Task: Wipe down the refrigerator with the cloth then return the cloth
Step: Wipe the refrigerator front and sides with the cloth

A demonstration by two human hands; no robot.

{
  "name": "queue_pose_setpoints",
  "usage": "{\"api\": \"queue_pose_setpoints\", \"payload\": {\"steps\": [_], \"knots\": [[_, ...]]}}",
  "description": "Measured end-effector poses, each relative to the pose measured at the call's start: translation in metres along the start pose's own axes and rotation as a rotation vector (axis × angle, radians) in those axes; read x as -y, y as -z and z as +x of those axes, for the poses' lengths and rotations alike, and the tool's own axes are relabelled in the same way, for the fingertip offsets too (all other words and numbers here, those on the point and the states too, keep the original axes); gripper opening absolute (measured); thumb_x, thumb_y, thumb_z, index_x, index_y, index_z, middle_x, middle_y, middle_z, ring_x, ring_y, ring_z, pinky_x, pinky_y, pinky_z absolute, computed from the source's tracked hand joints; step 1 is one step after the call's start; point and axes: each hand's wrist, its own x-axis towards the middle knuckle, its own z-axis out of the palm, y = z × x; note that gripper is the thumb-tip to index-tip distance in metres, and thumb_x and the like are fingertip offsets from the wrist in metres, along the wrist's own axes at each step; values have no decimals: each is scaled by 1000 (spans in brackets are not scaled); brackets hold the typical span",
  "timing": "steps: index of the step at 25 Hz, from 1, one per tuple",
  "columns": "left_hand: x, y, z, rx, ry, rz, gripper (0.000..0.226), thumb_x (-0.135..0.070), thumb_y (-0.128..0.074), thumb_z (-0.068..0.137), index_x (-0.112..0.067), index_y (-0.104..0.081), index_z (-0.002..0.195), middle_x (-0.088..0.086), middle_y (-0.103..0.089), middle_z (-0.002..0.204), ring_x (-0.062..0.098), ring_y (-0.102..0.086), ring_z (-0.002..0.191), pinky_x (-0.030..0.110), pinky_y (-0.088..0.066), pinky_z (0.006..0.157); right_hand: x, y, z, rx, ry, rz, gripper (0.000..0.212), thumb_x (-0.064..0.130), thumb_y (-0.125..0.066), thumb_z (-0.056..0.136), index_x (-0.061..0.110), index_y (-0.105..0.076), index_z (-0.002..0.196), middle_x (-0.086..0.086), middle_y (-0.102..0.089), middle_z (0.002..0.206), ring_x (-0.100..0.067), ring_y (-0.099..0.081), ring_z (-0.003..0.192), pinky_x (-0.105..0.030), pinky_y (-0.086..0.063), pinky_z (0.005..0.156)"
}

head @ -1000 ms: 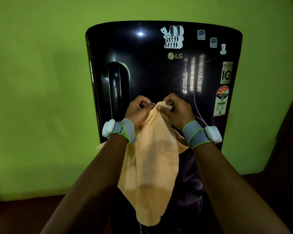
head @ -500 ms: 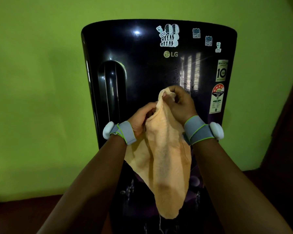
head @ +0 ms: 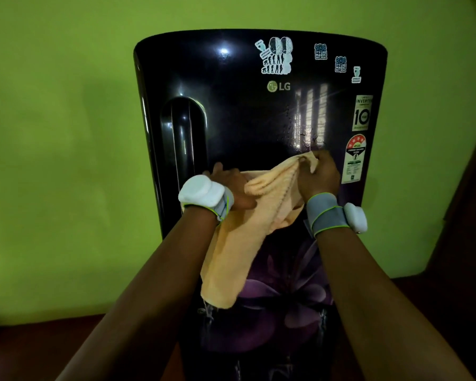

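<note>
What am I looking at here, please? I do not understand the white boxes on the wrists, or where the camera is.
There is no machine: a person works with bare hands. The one camera sits on the person's head and looks forward and down, so you see the arms from behind. The white boxes are small devices strapped to both wrists; the picture does not show what they do. The right hand pinches the top of an orange cloth and the left hand holds it lower, with the rest hanging down. Behind stands a black refrigerator with stickers, against a green wall.
</note>
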Motion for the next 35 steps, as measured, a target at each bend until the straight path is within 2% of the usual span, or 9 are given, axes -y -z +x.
{"api": "queue_pose_setpoints", "payload": {"steps": [3, 6, 9, 13, 15, 21, 28, 33, 35], "knots": [[4, 1, 4, -93, -96, -18, 35, -40, -61, 80, -23, -60, 111, 0, -55, 118, 29, -38, 118, 41, -33, 98, 9, 2, 0, -78, -60, 134, 25, 23, -55, 90, 11, -58, 111, -12, -61, 117, -30, -54, 110, -28, -37, 85], [0, -4, -3, 78, -408, -779, 25, -31, -67, 58, -12, -64, 74, 3, -61, 78, 12, -54, 78, 30, -46, 77, 16, 7, 5, -103, -127, 233, 22, 23, -57, 89, 13, -61, 108, -9, -63, 114, -25, -56, 105, -19, -35, 76], [-12, -14, -6, 226, -347, -1115, 11, -29, -69, 52, -21, -67, 59, -9, -61, 59, 4, -55, 56, 19, -45, 56, 15, 7, 5, -42, -123, 208, 23, 22, -57, 88, 13, -61, 110, -11, -63, 113, -27, -56, 106, -24, -39, 81], [-12, -22, 5, 325, -205, -383, 41, -43, -62, 78, -11, -65, 103, 11, -62, 105, 22, -58, 102, 23, -41, 78, 5, 7, 5, -88, -125, 205, 18, 15, -56, 87, 14, -63, 104, -8, -61, 95, -27, -57, 99, -23, -39, 76], [-6, -20, 12, 237, -145, -143, 45, -35, -56, 87, -6, -56, 122, 12, -56, 126, 29, -52, 119, 27, -41, 90, -1, 6, 7, -115, -121, 179, 19, 13, -53, 88, 13, -63, 104, -9, -64, 102, -24, -57, 98, -19, -36, 74], [4, 4, 6, -209, -6, -211, 24, -23, -55, 85, -16, -62, 107, 14, -60, 115, 37, -56, 109, 32, -41, 76, -12, 4, 18, -134, 4, 94, 26, 19, -54, 91, 9, -61, 115, -16, -60, 118, -31, -54, 110, -28, -37, 91], [22, 7, 11, -513, 137, 45, 27, -18, -48, 88, -10, -56, 112, 12, -61, 115, 32, -42, 120, 42, -35, 96, 6, -10, 16, -125, 22, 161, 21, 19, -52, 91, 9, -61, 109, -13, -59, 117, -27, -54, 108, -23, -35, 87], [40, 6, 9, -433, 129, 98, 30, -33, -54, 83, -17, -60, 108, 5, -56, 118, 28, -37, 121, 44, -25, 99, 5, -5, 18, -137, 13, 362, 14, 14, -60, 86, 15, -61, 100, 3, -61, 84, -8, -55, 76, -3, -36, 65], [49, 11, 5, -453, 129, 95, 26, -37, -61, 79, -18, -65, 95, 6, -49, 117, 29, -35, 120, 44, -28, 97, 2, 1, 21, -92, 4, 442, 13, 10, -65, 84, 20, -60, 91, 12, -53, 72, 1, -48, 65, -7, -40, 65]]}}
